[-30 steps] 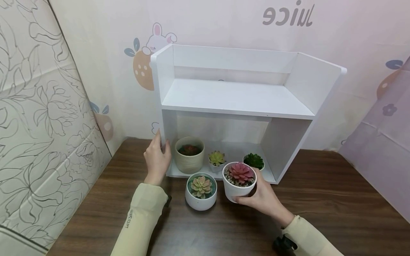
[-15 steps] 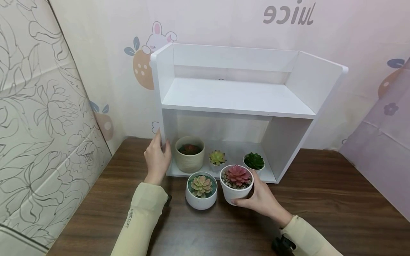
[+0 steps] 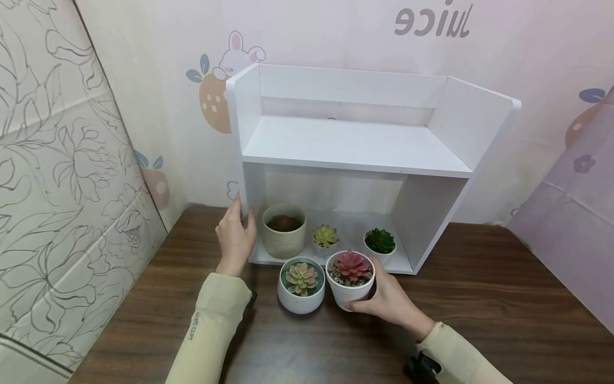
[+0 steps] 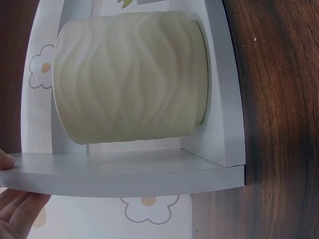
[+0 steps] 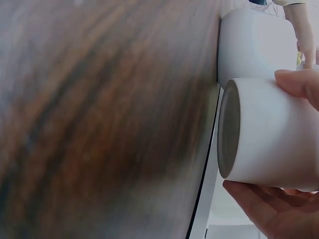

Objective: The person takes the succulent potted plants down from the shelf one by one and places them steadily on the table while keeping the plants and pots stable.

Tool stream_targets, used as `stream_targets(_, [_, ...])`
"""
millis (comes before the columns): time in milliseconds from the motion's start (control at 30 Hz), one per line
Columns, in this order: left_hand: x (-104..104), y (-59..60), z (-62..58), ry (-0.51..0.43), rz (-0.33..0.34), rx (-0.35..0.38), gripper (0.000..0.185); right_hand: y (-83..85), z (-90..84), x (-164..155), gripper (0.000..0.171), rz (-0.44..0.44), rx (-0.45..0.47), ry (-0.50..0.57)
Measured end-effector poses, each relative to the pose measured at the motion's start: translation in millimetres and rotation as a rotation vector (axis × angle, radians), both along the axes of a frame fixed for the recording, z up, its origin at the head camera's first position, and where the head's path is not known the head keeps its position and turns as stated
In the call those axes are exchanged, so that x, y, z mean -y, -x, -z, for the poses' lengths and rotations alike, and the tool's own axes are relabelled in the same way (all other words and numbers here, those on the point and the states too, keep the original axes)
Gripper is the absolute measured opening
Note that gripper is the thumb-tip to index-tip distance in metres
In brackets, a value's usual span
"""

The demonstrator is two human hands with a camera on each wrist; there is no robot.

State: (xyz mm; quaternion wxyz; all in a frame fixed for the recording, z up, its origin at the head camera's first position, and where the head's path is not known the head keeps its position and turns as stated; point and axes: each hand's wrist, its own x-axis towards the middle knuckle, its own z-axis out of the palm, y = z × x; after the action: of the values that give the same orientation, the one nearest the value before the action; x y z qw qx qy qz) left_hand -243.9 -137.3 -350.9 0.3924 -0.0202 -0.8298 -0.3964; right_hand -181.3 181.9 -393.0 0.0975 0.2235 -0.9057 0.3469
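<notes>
the right hand (image 3: 390,298) is curled round a white pot with a pink succulent (image 3: 350,279), thumb on the near side and fingers behind it; in the right wrist view the pot's base (image 5: 230,130) is seen lifted clear of the wooden table (image 3: 479,298). the pot is held just in front of the white shelf unit (image 3: 355,144), close beside a rounder white pot with a pale green succulent (image 3: 301,284). the left hand (image 3: 235,240) is laid against the unit's left side panel with fingers nearly straight, nothing gripped.

inside the lower compartment a ribbed cream pot (image 3: 284,230), a small yellow-green succulent (image 3: 325,237) and a dark green succulent (image 3: 380,242) are stood.

the neighbouring pot could be knocked if the held one is swung left, as little gap is left between them; gravel could be spilled if it is tipped.

"juice" (image 3: 431,22) is read mirrored on the wall, and small lettering on the left sleeve (image 3: 193,326) is too small to be made out.
</notes>
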Motion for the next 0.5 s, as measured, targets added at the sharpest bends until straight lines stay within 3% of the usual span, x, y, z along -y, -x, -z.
stream_targets(500, [0.2,-1.2,-0.6,-0.002,-0.003,0.013,0.047,-0.6,1.8,0.8,0.092,0.008,0.070,-0.004])
